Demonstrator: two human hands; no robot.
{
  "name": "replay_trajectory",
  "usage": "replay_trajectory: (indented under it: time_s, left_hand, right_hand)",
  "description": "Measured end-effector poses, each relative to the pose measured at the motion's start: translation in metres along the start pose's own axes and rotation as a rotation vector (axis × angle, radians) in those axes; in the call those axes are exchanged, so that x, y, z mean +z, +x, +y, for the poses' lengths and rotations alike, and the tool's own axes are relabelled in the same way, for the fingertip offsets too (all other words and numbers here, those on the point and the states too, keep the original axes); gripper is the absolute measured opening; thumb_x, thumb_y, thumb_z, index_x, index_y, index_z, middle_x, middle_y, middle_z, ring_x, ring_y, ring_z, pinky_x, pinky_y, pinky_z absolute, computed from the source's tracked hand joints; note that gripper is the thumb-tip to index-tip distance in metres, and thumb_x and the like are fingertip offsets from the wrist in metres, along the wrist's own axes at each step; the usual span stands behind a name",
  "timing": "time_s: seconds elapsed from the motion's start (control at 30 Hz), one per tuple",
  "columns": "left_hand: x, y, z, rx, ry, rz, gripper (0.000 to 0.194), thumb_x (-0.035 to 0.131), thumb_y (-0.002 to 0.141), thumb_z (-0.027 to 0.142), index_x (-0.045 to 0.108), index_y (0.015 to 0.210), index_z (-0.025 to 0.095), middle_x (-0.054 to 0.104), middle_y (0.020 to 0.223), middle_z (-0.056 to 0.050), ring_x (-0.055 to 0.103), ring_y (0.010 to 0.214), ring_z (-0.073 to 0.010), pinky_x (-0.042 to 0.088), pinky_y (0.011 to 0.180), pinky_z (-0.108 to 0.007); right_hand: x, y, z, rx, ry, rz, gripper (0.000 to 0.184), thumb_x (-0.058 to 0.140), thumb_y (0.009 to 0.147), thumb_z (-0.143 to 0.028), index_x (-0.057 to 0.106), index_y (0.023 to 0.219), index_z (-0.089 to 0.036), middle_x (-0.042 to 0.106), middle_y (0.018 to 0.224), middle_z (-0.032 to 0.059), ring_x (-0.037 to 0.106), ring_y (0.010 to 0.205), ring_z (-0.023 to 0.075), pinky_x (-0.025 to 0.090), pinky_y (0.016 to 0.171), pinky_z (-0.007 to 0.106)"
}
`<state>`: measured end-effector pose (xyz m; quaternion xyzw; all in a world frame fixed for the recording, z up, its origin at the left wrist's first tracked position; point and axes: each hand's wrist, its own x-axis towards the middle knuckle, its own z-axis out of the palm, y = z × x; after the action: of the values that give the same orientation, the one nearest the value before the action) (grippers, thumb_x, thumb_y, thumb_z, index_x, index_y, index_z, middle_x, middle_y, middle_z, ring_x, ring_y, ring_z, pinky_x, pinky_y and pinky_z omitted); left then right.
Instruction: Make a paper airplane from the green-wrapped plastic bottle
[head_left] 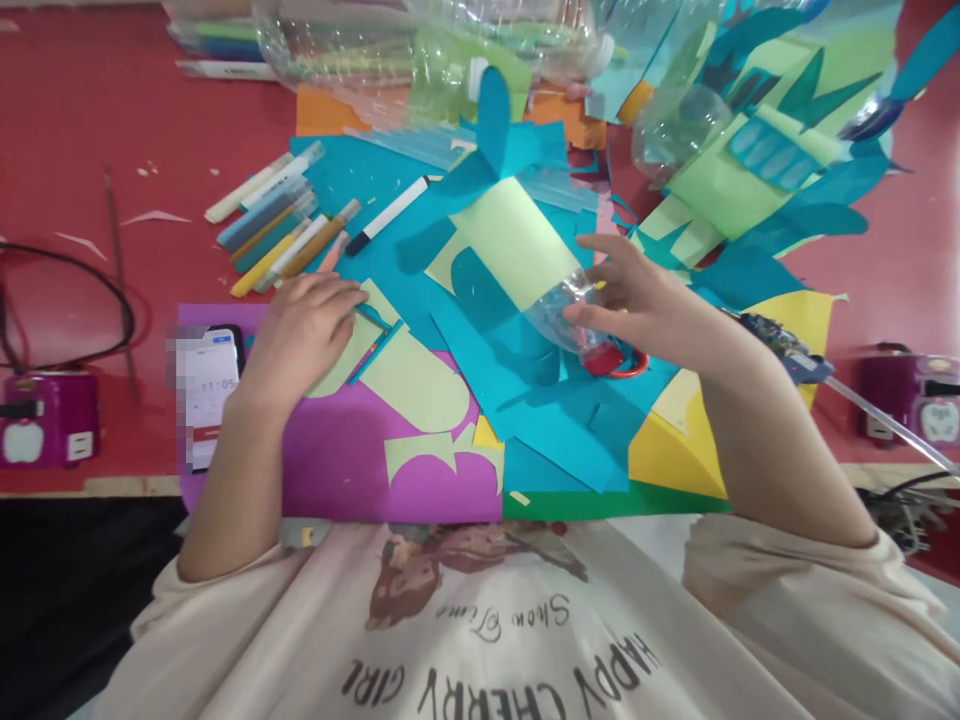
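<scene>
My left hand (pixel 311 325) rests palm down over pale green cut paper (pixel 412 380), fingers slightly bent and nothing visibly gripped. A narrow blue strip (pixel 375 350) lies by its fingertips. At the neck of a clear plastic bottle (pixel 551 300), my right hand (pixel 630 290) has its thumb and fingers apart; whether they touch the bottle I cannot tell. The bottle lies on its side, wrapped in a pale green paper sheet (pixel 517 240), with a blue paper ear shape (pixel 493 120) at its far end. Its cap (pixel 600 358) is red, beside a red ring-shaped handle (pixel 634 364).
Several markers (pixel 277 225) lie at the left, with a black-and-white marker (pixel 390 215) nearer the middle. A phone (pixel 210 395) is beside my left forearm. More plastic bottles (pixel 337 50) lie at the back. A green-and-blue paper-covered craft (pixel 750 180) stands at the right, near a glue gun (pixel 795 350).
</scene>
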<state>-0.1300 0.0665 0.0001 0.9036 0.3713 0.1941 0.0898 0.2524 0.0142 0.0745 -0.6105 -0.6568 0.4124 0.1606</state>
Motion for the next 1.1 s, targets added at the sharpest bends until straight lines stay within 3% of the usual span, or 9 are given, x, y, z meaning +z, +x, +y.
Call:
replay_trajectory:
  time_s: [0.13,0.33,0.53,0.7,0.77,0.83,0.93,1.0,1.1]
  left_hand:
    - [0.0,0.005,-0.003,0.011,0.001,0.007,0.027,0.055,0.088,0.03,0.065,0.112,0.038,0.072,0.101,0.001,0.059,0.096,-0.032,0.048,0.081,-0.058]
    - [-0.007,0.013,-0.016,0.058,-0.026,-0.035,0.016,0.057,0.086,0.037,0.068,0.097,0.034,0.073,0.095,0.0,0.059,0.093,-0.0314,0.048,0.079,-0.055]
    - [-0.026,0.015,-0.008,-0.164,-0.097,-0.048,0.021,0.061,0.082,0.049,0.069,0.088,0.03,0.072,0.082,0.0,0.059,0.073,-0.0222,0.047,0.063,-0.039]
    - [-0.056,0.016,0.016,-0.305,-0.181,0.083,0.017,0.067,0.08,0.04,0.071,0.094,0.03,0.073,0.091,0.004,0.06,0.073,-0.0168,0.048,0.063,-0.033]
    - [-0.063,0.019,0.028,-0.31,-0.228,0.196,0.015,0.072,0.078,0.039,0.073,0.091,0.031,0.073,0.084,0.005,0.061,0.07,-0.0158,0.047,0.061,-0.032]
    - [-0.063,0.025,0.042,-0.275,-0.229,0.313,0.013,0.072,0.079,0.038,0.073,0.09,0.03,0.073,0.081,0.003,0.061,0.068,-0.0148,0.039,0.049,-0.029]
    - [-0.048,0.037,0.07,-0.212,-0.204,0.387,0.01,0.069,0.083,0.031,0.071,0.092,0.027,0.073,0.085,0.002,0.065,0.072,-0.0141,0.044,0.052,-0.029]
    - [-0.03,0.045,0.092,-0.16,-0.159,0.371,0.008,0.065,0.087,0.026,0.067,0.094,0.027,0.072,0.086,0.002,0.065,0.072,-0.013,0.05,0.058,-0.029]
    - [-0.002,0.052,0.12,-0.022,-0.017,0.344,0.006,0.057,0.09,0.021,0.061,0.093,0.025,0.067,0.076,0.001,0.064,0.068,-0.0146,0.05,0.058,-0.029]
  right_hand:
    - [-0.004,0.033,-0.02,0.005,-0.138,-0.062,0.062,0.067,0.083,-0.04,0.047,0.137,-0.017,0.064,0.121,0.0126,0.062,0.085,0.0169,0.05,0.075,0.035]
    - [-0.007,0.077,-0.026,-0.167,-0.26,-0.167,0.054,0.069,0.082,-0.037,0.059,0.13,-0.015,0.066,0.125,0.0109,0.062,0.106,0.0224,0.049,0.092,0.039]
    - [-0.02,0.089,-0.039,-0.166,-0.379,-0.153,0.055,0.063,0.085,-0.036,0.054,0.136,-0.018,0.063,0.131,0.0076,0.062,0.109,0.0216,0.047,0.092,0.039]
    - [-0.017,0.071,-0.044,-0.307,-0.373,0.139,0.039,0.064,0.087,-0.024,0.061,0.125,-0.014,0.06,0.136,0.0102,0.051,0.13,0.0242,0.039,0.111,0.04]
    - [-0.006,0.054,-0.042,-0.417,-0.249,0.356,0.022,0.057,0.09,-0.021,0.064,0.111,-0.019,0.066,0.125,0.0085,0.055,0.122,0.0205,0.045,0.104,0.037]
    - [0.01,0.034,-0.038,-0.425,-0.091,0.448,0.017,0.049,0.093,-0.026,0.066,0.096,-0.022,0.071,0.101,0.0063,0.064,0.096,0.0178,0.053,0.086,0.034]
    - [0.041,0.009,-0.031,-0.444,0.15,0.241,0.024,0.047,0.094,-0.034,0.065,0.089,-0.02,0.071,0.084,0.0033,0.063,0.07,0.0142,0.054,0.066,0.03]
    - [0.062,0.0,-0.024,-0.427,0.237,0.049,0.028,0.047,0.094,-0.04,0.065,0.089,-0.019,0.072,0.087,0.0044,0.065,0.073,0.0142,0.054,0.066,0.028]
    - [0.087,-0.001,-0.014,-0.404,0.43,-0.006,0.04,0.048,0.093,-0.053,0.062,0.104,-0.017,0.07,0.105,0.0102,0.067,0.09,0.0164,0.056,0.076,0.03]
